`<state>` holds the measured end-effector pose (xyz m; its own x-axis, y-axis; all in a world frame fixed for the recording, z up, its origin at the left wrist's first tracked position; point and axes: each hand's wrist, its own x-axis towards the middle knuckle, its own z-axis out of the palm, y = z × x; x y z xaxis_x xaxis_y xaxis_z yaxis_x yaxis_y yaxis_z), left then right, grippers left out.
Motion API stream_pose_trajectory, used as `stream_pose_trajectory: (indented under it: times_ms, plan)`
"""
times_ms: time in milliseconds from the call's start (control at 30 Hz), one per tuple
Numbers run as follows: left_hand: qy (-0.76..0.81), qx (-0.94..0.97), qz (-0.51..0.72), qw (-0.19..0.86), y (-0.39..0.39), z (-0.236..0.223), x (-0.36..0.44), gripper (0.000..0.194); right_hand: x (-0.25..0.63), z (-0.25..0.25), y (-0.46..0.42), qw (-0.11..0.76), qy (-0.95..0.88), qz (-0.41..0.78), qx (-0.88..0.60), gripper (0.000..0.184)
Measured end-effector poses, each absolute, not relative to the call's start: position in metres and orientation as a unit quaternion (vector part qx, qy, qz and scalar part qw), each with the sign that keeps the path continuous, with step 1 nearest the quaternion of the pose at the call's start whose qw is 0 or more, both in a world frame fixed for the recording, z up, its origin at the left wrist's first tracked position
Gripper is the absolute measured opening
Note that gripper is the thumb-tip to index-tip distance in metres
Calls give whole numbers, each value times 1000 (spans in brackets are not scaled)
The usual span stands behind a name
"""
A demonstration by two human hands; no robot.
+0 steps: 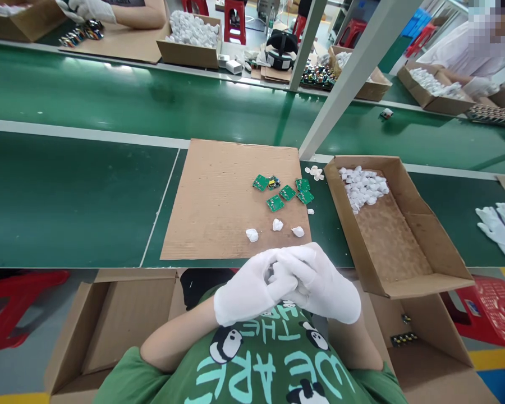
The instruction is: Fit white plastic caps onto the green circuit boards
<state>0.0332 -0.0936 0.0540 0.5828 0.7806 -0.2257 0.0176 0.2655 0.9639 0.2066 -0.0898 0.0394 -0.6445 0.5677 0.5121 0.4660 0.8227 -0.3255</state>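
Observation:
My left hand (248, 287) and my right hand (329, 287), both in white gloves, meet in front of my chest at the table's near edge. Their fingers are closed and folded over one another. Whatever may lie between them is hidden. Just beyond the fingers, three small crumpled white pieces, one of them a white piece (278, 224), lie on a flat cardboard sheet (214, 202). Farther up are several green circuit boards (275, 203), a few of them at the sheet's right edge. One circuit board (273, 182) shows its components.
At the right, a cardboard box (421, 224) holds many white pieces (364, 188) and overhangs the table edge. Small white discs (315, 173) lie beside it. White gloves (500, 227) rest far right. A slanted post (357, 73) rises before the green conveyor (130, 92). Co-workers sit across.

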Motion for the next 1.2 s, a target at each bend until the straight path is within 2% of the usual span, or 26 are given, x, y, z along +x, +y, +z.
stream_pose_trajectory:
  times_ms: [67, 167, 300, 367, 500, 567, 700, 800, 900, 1033, 1133, 1200]
  plan:
    - [377, 567, 261, 684, -93, 52, 32, 9, 207, 39, -91, 292, -907, 85, -291, 26]
    - [351, 578, 258, 690, -91, 50, 28, 4, 207, 39, -92, 322, -898, 88, -287, 26]
    - [321, 484, 248, 775, -93, 47, 27, 22, 207, 35, -93, 394, -870, 101, -281, 43]
    - [328, 442, 265, 792, -95, 44, 28, 29, 208, 30, -94, 413, -862, 89, -280, 45]
    - [292, 385, 284, 828, -97, 40, 29, 36, 208, 20, -96, 456, -837, 114, -281, 52]
    - [278, 393, 268, 834, -96, 40, 29, 33, 208, 17, -96, 472, -833, 111, -266, 51]
    - [292, 459, 254, 800, -95, 43, 29, 16, 209, 20, -96, 466, -842, 82, -260, 41]
    - [276, 460, 260, 803, -94, 43, 29, 16, 210, 25, -97, 438, -843, 115, -291, 46]
    - [255, 459, 265, 809, -94, 43, 29, 18, 209, 27, -99, 398, -862, 91, -301, 47]
    - [309, 481, 291, 767, -94, 45, 31, 3, 206, 22, -99, 390, -869, 52, -301, 48]
    - [340, 495, 289, 746, -92, 44, 31, 12, 205, 18, -98, 377, -876, 45, -296, 48]
    - [314, 494, 281, 760, -91, 41, 29, 11, 206, 18, -96, 377, -874, 47, -302, 44]
